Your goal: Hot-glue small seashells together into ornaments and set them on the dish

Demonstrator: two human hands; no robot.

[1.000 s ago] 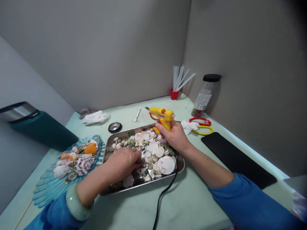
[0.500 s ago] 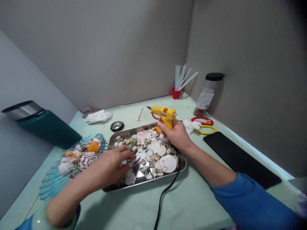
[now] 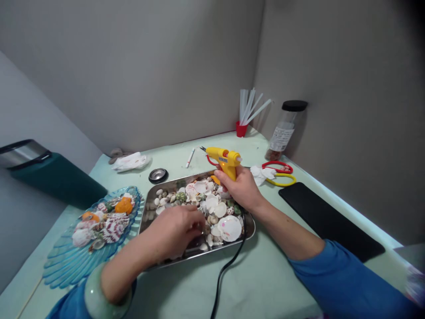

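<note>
My right hand (image 3: pixel 244 188) grips the handle of a yellow hot glue gun (image 3: pixel 226 160), its nozzle pointing left above the far edge of the metal tray (image 3: pixel 156 267). A black cord (image 3: pixel 222 274) runs from it across the tray toward me. My left hand (image 3: pixel 181 228) is over the tray's left half, fingers curled down among the seashells (image 3: pixel 212 204); whatever its fingertips pinch is hidden. A white scallop shell (image 3: pixel 230 228) lies to its right. On the left, a blue shell-shaped glass dish (image 3: pixel 63 261) bears more shells, some orange and some striped.
A teal bottle (image 3: pixel 59 177) leans at the left. Behind the tray are a tissue pack (image 3: pixel 131 162), a round lid (image 3: pixel 158 175) and a marker (image 3: pixel 190 157). Glue sticks (image 3: pixel 247 106), a clear jar (image 3: pixel 282 137), scissors (image 3: pixel 285 179) and a black slab (image 3: pixel 328 221) lie to the right.
My left hand has moved right across the tray, and its fingers are now drawn closer together. My right hand still holds the glue gun in nearly the same place. The view has shifted slightly.
</note>
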